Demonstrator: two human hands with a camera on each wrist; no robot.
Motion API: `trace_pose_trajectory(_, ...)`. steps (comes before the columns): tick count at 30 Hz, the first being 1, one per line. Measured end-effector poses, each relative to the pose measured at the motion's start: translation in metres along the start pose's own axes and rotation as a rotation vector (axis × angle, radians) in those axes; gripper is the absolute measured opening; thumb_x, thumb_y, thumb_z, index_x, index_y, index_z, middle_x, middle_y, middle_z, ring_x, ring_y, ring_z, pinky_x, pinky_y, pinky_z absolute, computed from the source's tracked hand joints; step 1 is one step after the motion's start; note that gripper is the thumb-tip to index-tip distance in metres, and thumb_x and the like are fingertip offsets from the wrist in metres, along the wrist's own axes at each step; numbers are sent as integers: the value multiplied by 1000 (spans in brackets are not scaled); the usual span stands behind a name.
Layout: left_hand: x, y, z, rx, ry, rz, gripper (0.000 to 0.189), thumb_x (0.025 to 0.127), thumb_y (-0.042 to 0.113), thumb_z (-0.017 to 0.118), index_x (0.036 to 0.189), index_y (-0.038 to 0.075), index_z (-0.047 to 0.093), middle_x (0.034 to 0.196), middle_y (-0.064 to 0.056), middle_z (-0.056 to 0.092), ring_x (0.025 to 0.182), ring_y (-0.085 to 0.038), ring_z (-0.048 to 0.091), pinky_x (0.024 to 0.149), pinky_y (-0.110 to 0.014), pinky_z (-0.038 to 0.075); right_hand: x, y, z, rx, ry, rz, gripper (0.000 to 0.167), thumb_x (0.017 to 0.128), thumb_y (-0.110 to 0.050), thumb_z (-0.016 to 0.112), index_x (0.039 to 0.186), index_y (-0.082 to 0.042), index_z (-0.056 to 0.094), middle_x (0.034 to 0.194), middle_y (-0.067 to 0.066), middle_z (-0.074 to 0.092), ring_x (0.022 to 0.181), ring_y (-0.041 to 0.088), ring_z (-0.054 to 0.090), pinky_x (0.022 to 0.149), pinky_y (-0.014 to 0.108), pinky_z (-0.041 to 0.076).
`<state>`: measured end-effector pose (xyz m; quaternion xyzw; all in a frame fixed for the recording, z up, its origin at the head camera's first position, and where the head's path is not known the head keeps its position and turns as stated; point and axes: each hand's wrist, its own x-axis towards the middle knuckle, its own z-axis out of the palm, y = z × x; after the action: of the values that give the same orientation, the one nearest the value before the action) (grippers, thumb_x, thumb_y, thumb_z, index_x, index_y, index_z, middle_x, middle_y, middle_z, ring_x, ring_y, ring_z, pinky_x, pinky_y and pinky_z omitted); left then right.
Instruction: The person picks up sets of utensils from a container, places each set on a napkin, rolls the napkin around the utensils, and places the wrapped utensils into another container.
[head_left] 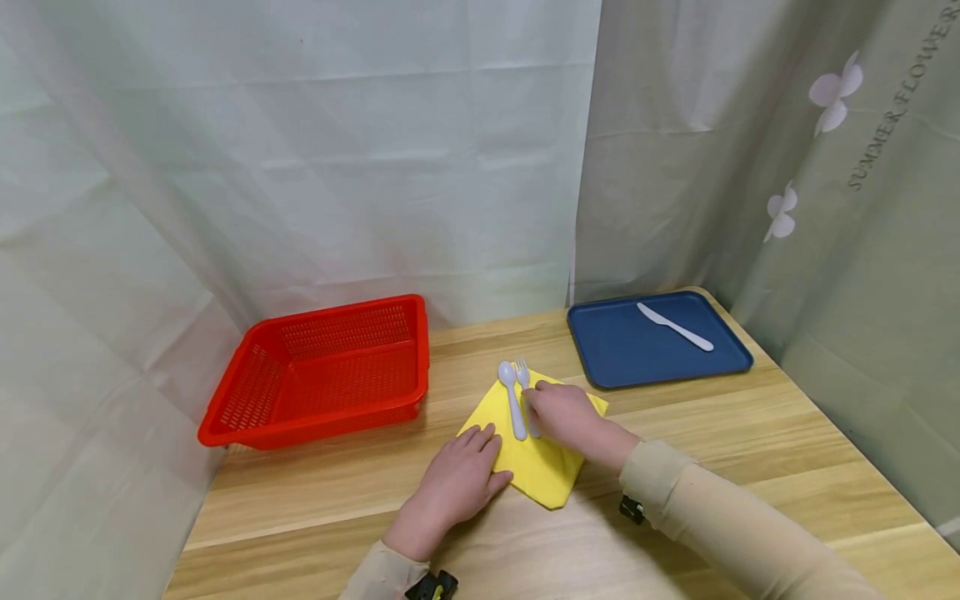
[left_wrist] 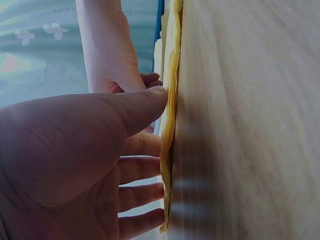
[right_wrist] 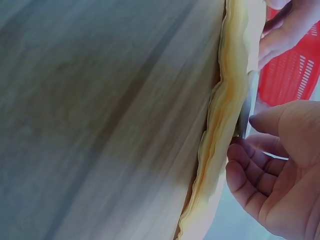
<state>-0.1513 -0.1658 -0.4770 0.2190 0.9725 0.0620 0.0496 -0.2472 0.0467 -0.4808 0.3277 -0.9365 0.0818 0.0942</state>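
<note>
Pale curtain (head_left: 375, 167) is being hung around the wood-grain table (head_left: 300, 508) (flower prints and lettering at right). Red basket (head_left: 322, 427) is being supported at left rear, blue tray (head_left: 622, 342) at right rear. Yellow napkin (head_left: 536, 475), layered at the edges, is being pressed at its left side by the left hand (head_left: 457, 479): fingers nearly straight, slightly spread, nothing gripped. Right hand (head_left: 562, 414) is being held low over the napkin, fingers curled in. White knife (head_left: 673, 327) is being carried by the tray, set diagonally. White spoon (head_left: 513, 404) is being supported by the napkin, bowl at its far corner. White fork (head_left: 522, 375), just right of the spoon, is being pinched at the handle by the right hand (partly hidden there), tines pointing away from the person.
</note>
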Motion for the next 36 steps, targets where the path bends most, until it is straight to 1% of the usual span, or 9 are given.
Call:
trace_pose_trajectory(5, 0, 0, 0, 7, 0, 1, 61, 109, 44, 71, 154, 5, 62, 165, -15, 54, 151, -38, 51, 120, -57, 46, 1, -1, 2, -10, 8, -14, 5, 103, -12, 75, 101, -7, 75, 77, 1, 54, 60, 15, 47, 52, 32, 47)
trace_pose_trajectory(9, 0, -1, 0, 10, 1, 4, 60, 109, 45, 70, 154, 5, 62, 165, -15, 54, 151, -38, 51, 120, -57, 46, 2, -1, 3, -21, -6, -12, 4, 103, -13, 75, 104, -9, 76, 77, 0, 55, 60, 14, 47, 53, 30, 46)
trace_pose_trajectory(15, 0, -1, 1, 8, 1, 5, 61, 109, 45, 70, 154, 6, 62, 165, -15, 54, 151, -38, 51, 121, -57, 46, 3, -4, 3, 1, -29, 10, 6, 103, -15, 77, 106, -10, 76, 80, 1, 57, 62, 14, 49, 56, 32, 49)
trace_pose_trajectory(20, 1, -1, 2, 2, -6, 0, 61, 109, 46, 69, 155, 6, 62, 165, -15, 53, 152, -38, 50, 121, -57, 45, 2, -6, 1, 9, -33, 8, 9, 103, -18, 80, 104, -10, 75, 80, 2, 57, 63, 15, 51, 56, 33, 50)
trace_pose_trajectory(27, 0, 0, -1, 10, 10, 12, 60, 109, 44, 71, 153, 5, 63, 164, -16, 55, 150, -39, 52, 120, -57, 47, 2, -6, 0, 7, -30, 11, 10, 102, -18, 80, 103, -10, 74, 80, 1, 56, 63, 15, 50, 56, 32, 49)
trace_pose_trajectory(36, -1, 1, -2, 10, 8, 12, 60, 108, 44, 71, 153, 4, 63, 164, -16, 55, 150, -39, 52, 120, -57, 46, 2, -5, 2, 3, -30, 21, 9, 103, -18, 79, 106, -11, 75, 79, 1, 56, 62, 15, 49, 55, 33, 48)
